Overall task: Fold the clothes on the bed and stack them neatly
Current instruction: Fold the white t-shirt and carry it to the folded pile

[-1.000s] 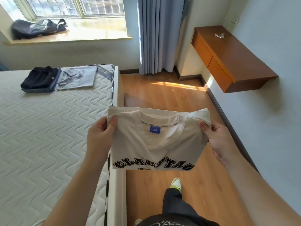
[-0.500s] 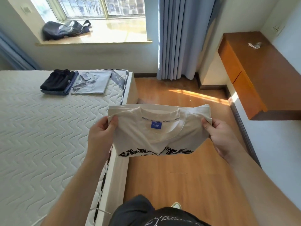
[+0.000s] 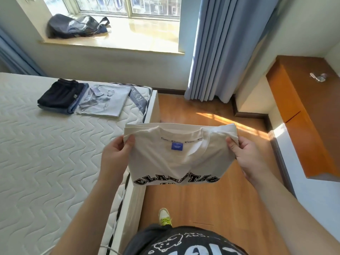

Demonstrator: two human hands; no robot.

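A sunlit bedroom in a home: a bed [image 3: 55,162] with a bare quilted mattress fills the left side, folded clothes [image 3: 82,100] lying near its far corner. Long blue curtains [image 3: 220,52] hang beside a wide window [image 3: 119,6], on whose deep sill [image 3: 128,39] a dark bag [image 3: 77,26] rests. Warm wood flooring [image 3: 211,199] runs between the bed and a pale wall, where a wall-hung wooden cabinet [image 3: 309,116] with drawers completes the domestic setting.

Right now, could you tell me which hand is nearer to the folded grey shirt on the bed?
Left. The left hand is below the grey shirt, by the bed's edge; the right hand is farther right, over the floor.
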